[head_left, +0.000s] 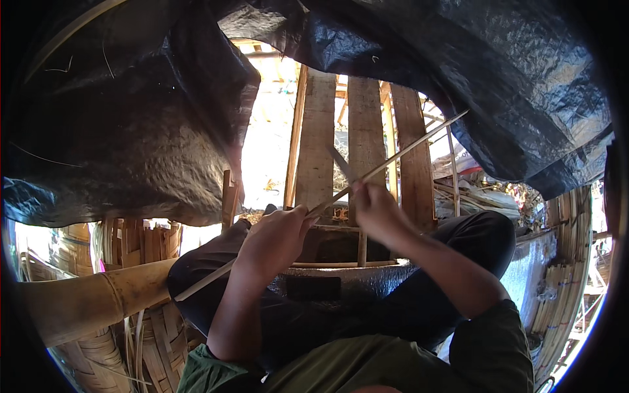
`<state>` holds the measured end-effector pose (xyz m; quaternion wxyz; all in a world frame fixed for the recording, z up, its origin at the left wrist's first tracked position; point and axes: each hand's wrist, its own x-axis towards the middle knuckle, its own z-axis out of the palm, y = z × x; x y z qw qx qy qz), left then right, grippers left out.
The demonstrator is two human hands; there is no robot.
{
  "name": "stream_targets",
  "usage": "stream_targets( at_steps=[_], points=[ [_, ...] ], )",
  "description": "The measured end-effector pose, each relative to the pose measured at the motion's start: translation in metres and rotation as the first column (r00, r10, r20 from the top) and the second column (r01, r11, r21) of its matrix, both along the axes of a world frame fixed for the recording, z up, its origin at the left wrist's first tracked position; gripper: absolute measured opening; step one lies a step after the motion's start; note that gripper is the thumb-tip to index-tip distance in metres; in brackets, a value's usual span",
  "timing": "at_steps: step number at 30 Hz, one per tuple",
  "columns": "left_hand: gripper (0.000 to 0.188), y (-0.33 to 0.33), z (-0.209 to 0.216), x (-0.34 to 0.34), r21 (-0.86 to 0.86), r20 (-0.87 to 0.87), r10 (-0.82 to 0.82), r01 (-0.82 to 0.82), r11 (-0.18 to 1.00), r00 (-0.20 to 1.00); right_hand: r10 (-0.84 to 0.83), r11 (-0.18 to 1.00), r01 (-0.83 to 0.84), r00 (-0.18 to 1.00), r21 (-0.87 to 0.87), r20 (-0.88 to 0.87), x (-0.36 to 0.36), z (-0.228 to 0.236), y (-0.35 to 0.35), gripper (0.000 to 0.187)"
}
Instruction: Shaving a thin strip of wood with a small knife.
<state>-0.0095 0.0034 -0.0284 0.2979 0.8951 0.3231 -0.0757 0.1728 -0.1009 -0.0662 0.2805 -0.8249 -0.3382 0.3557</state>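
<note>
A long, thin bamboo strip (419, 143) slants from beside my left knee up to the far right. My left hand (270, 241) is closed around it near its middle. In my right hand (380, 213) is a knife, its blade (341, 164) pointing up and to the left. The blade's base meets or passes close to the strip just beyond my left hand; whether they touch I cannot tell. My right fingers hide the handle.
Wooden planks (316, 137) extend away ahead of me. Black plastic sheeting (124, 124) hangs left, above and right. A thick bamboo pole (72, 301) reaches my left knee. Beneath my hands lies a silvery, foil-like surface (314, 285). Thin bamboo strips (557, 301) are bundled at right.
</note>
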Motion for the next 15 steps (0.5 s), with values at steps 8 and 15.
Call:
stream_targets(
  at_steps=[8,15],
  points=[
    [0.027,0.002,-0.010,-0.008,-0.004,0.014,0.012,-0.012,1.000,1.000,-0.057,0.994,0.057,0.998,-0.091,0.002,0.025,0.000,0.005,0.049],
    [0.028,0.002,-0.005,-0.005,-0.036,0.005,-0.020,0.020,0.999,1.000,-0.145,0.969,0.096,0.967,-0.229,-0.207,0.024,0.023,0.004,0.049]
  ],
)
